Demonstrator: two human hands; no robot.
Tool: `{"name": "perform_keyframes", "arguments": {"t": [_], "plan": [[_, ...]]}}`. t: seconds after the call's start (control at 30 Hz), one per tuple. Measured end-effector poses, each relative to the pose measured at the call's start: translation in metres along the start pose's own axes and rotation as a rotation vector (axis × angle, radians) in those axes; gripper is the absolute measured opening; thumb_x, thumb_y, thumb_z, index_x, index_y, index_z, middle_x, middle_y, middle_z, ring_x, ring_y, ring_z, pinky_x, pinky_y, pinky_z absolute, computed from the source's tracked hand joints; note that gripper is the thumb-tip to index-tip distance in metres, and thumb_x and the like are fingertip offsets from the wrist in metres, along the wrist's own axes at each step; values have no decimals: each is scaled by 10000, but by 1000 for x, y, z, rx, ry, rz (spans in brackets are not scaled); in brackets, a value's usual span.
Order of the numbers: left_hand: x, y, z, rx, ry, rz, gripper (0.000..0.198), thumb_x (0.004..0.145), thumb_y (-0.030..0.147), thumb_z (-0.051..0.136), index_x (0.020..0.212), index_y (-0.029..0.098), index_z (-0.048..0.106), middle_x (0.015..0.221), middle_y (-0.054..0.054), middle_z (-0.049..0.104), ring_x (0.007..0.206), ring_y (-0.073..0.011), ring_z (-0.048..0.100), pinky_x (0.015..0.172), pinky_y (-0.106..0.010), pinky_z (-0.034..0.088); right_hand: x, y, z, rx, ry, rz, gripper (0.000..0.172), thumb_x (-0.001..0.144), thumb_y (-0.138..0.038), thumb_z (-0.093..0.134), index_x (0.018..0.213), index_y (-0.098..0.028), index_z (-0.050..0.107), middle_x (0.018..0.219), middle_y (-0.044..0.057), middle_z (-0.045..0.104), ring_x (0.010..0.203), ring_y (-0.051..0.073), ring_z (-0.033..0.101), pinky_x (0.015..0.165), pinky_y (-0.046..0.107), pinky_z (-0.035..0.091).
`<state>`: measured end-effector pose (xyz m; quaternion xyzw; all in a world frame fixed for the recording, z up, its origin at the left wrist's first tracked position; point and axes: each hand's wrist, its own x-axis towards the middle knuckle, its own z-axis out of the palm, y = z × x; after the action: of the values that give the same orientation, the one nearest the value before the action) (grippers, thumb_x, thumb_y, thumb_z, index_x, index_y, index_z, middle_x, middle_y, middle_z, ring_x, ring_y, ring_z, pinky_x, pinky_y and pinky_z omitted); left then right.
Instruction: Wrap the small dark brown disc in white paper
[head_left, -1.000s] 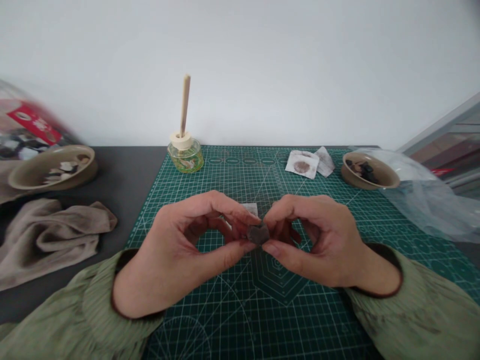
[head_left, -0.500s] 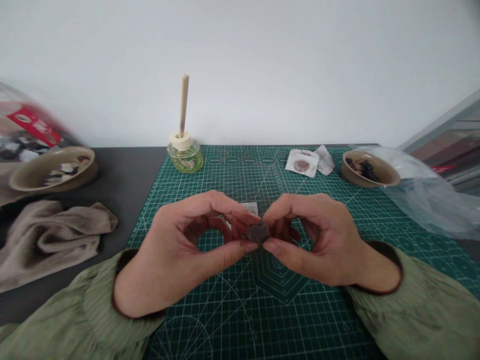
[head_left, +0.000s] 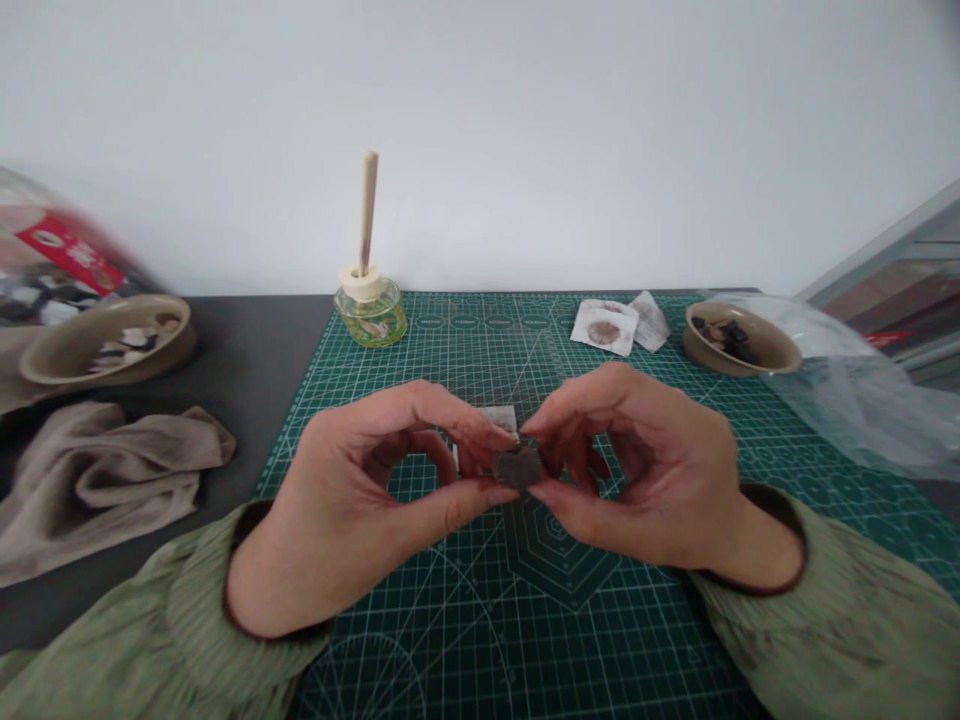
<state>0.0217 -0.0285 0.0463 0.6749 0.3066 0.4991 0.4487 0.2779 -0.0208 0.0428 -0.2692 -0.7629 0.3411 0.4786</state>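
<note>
Over centre of green cutting mat [head_left: 442,640], you've got dark brown chip [head_left: 517,467] pinched betw. thumbs & fingertips: L hand [head_left: 375,480] at 9 o'clock, R hand [head_left: 645,470] at 3. Keep pressure light, even both sides.

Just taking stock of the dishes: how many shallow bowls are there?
2: a shallow bowl on the dark tabletop with pale pieces, and another at the cutting mat's far right with dark pieces.
</note>
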Motion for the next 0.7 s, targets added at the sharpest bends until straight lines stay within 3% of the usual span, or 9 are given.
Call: {"name": "perform_keyframes", "arguments": {"t": [0.17, 0.7], "plan": [[-1, -2, -1, 25, -7, 0, 201, 973, 172, 1101, 1052, 263, 940, 958, -24, 919, 811, -181, 862, 745, -244, 751, 3, 1, -1, -30, -12, -28, 282, 959, -104, 984, 1143, -254, 831, 840, -52, 849, 538, 79, 682, 494, 182, 548], [-2, 0, 0, 6, -1, -11, 244, 948, 119, 1076, 1034, 303, 941, 932, 29, 902, 804, -145, 836, 760, -210, 723, 2, 2, -2, -41, -4, -33, 275, 954, -116, 986, 1140, -255, 839, 852, -47, 872, 535, 86, 686, 498, 190, 571]]}}
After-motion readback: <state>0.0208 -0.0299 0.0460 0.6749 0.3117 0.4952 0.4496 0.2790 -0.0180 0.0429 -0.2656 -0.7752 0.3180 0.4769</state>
